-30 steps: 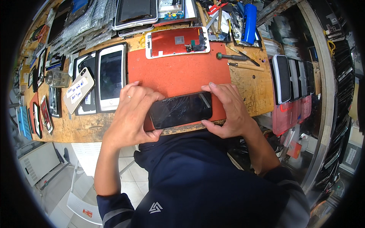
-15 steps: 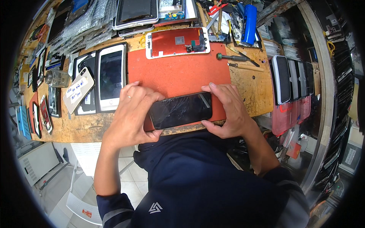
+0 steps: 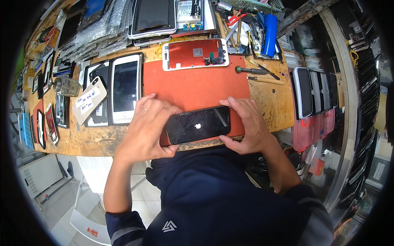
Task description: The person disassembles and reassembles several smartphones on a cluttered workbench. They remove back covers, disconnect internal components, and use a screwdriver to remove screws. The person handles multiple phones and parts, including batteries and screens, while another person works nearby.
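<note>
L hand & R hand are clamping cracked smartphone by opp. ends over red mat (prob. leaving lit logo unblocked).

The black phone is streaked with pale cracks and marked in white; the mat is coloured orange-red, the tan worktop blotched dark.

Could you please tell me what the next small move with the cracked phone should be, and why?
Probably hold the phone steady and watch its cracked screen: a lit white logo suggests start-up, and the left hand and right hand grip its ends.
</note>
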### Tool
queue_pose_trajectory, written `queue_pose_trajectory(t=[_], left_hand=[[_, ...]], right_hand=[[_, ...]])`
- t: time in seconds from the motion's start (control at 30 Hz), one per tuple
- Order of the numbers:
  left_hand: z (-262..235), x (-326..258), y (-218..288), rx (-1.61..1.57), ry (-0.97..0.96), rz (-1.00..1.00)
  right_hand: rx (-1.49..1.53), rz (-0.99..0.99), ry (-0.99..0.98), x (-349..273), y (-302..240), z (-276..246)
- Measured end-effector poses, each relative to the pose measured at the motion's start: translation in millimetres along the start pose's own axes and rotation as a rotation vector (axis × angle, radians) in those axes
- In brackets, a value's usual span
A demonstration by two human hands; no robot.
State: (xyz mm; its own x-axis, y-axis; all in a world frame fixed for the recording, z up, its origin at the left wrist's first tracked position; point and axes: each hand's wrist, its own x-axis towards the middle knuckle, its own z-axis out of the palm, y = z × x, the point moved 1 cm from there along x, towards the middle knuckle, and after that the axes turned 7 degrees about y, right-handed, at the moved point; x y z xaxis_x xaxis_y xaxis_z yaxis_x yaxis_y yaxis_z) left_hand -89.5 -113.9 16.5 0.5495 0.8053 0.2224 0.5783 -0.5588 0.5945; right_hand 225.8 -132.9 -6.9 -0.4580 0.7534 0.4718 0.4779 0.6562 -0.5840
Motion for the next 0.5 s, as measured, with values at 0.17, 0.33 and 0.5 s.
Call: queue_pose_trajectory(t=[0.17, 0.33, 0.5], left_hand=[[0.4, -0.4, 0.1, -0.008, 0.001, 0.003], [0.4, -0.8, 0.3, 0.000, -0.005, -0.007], [-1.7, -0.4, 0.7, 0.016, -0.065, -0.074]], right_hand=[[0.001, 0.008, -0.004, -0.9, 0.6, 0.9], [-0.001, 0.003, -0.001, -1.4, 0.6, 0.6], [-0.029, 0.022, -0.020, 4.1, -1.8, -0.2]])
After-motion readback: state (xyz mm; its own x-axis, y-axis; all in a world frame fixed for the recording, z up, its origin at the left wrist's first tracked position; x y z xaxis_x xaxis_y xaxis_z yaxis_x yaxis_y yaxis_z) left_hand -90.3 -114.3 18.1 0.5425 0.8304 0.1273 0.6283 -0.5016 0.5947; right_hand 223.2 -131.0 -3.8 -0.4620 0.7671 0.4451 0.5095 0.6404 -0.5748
